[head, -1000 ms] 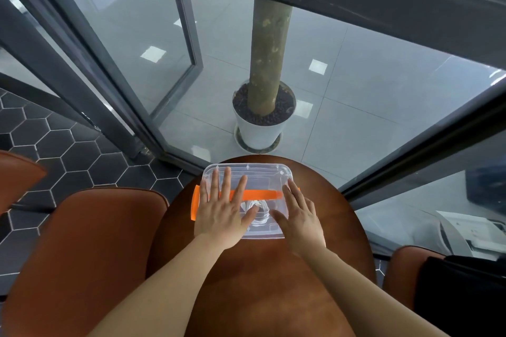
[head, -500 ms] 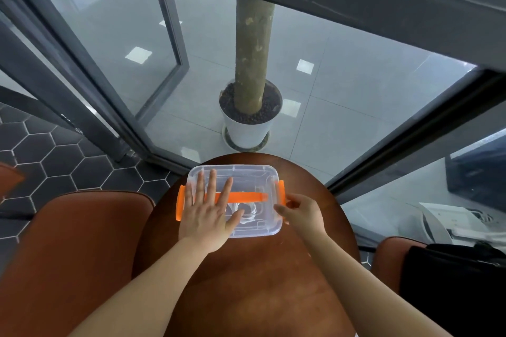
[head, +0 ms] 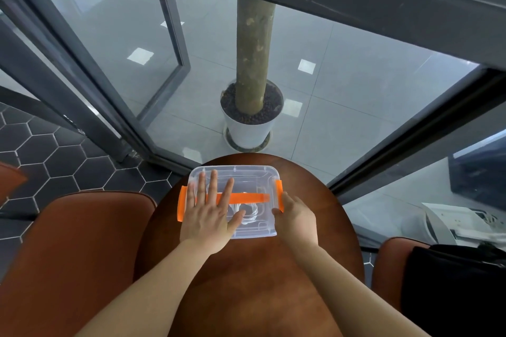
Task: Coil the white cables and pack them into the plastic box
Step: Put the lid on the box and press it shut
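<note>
I read this as the closing step. The white cables (head: 249, 213) lie coiled inside the plastic box (head: 241, 172), visible through the clear lid (head: 254, 180) that sits on top. The box stands on the far half of the round brown surface (head: 246, 282).

My left hand (head: 209, 213) lies flat on the left part of the lid. Its fingers are straight and spread across the orange handle (head: 249, 198), pressing down and gripping nothing. My right hand (head: 297, 217) is at the box's right end with its fingers curled, a fingertip and the thumb pinching the lower part of the right clip (head: 279, 190). I cannot tell from here whether that clip has snapped home. The left clip (head: 181, 204) seems to angle out from the wall, so I judge it unfastened.

Next I would push the right clip in against the wall until it seats, with the flat hand holding the lid level so the box does not slide. Then I would free the left hand and fasten the left clip the same way.
</note>
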Motion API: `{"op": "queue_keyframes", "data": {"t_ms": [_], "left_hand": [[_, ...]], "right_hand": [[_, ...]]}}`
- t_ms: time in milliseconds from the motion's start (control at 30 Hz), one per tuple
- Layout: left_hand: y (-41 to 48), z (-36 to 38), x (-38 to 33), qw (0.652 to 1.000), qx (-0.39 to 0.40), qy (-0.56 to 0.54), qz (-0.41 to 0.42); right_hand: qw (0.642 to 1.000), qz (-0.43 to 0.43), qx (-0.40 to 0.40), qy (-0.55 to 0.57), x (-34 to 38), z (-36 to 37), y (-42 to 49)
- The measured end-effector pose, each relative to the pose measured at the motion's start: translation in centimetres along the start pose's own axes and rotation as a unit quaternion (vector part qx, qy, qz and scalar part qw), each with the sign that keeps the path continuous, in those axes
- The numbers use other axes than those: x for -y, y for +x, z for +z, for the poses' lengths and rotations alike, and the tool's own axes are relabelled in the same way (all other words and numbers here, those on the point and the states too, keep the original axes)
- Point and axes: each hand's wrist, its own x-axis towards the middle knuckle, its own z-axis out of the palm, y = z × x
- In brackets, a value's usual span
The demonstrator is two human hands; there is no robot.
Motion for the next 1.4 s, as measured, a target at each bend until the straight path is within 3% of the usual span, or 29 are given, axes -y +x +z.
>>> {"op": "queue_keyframes", "data": {"t_ms": [100, 267, 367, 467, 633, 733, 800, 867, 900, 967, 1067, 1200, 1333, 1400], "left_hand": [[0.0, 0.1, 0.0, 1.000, 0.002, 0.003, 0.000], [0.0, 0.1, 0.1, 1.000, -0.003, -0.006, 0.004], [-0.1, 0.1, 0.1, 1.000, -0.004, -0.012, 0.001], [-0.2, 0.2, 0.1, 1.000, -0.003, -0.012, 0.002], [-0.1, 0.1, 0.2, 1.000, 0.004, -0.023, 0.001], [-0.2, -0.2, 0.8, 0.994, -0.042, -0.101, -0.010], [-0.8, -0.7, 1.9, 0.973, -0.113, -0.185, -0.084], [-1.8, -1.3, 3.4, 0.927, -0.168, -0.261, -0.209], [-2.3, -1.6, 4.3, 0.901, -0.156, -0.303, -0.269], [-2.5, -1.9, 5.6, 0.859, -0.061, -0.379, -0.339], [-2.0, -2.2, 6.0, 0.802, 0.041, -0.476, -0.358], [-1.6, -2.4, 5.4, 0.756, -0.004, -0.543, -0.365], [-1.6, -2.4, 5.8, 0.658, 0.016, -0.635, -0.404], [-1.7, -2.7, 5.7, 0.666, 0.028, -0.636, -0.388]], "right_hand": [[0.999, -0.014, 0.003, -0.046, 0.3, 0.0, 0.0], [0.999, -0.043, 0.017, -0.016, -0.9, -1.3, 0.0], [0.989, -0.127, -0.031, -0.074, 0.9, -1.3, 0.8], [0.966, -0.216, 0.007, -0.144, 3.1, 0.9, 1.8], [0.956, -0.210, 0.004, -0.204, 2.9, 3.1, 2.4], [0.954, -0.209, 0.008, -0.213, 3.0, 3.0, 2.3], [0.952, -0.207, 0.013, -0.225, 3.1, 3.0, 2.4], [0.950, -0.206, 0.019, -0.233, 3.2, 3.0, 2.3], [0.950, -0.207, 0.017, -0.233, 3.2, 3.0, 2.3], [0.951, -0.205, 0.016, -0.230, 3.2, 3.0, 2.2], [0.951, -0.207, 0.008, -0.231, 3.4, 2.9, 2.1], [0.952, -0.208, 0.006, -0.225, 3.4, 2.9, 2.1], [0.952, -0.211, 0.001, -0.223, 3.3, 3.0, 2.2], [0.951, -0.211, 0.000, -0.225, 3.3, 3.0, 2.2]]}}
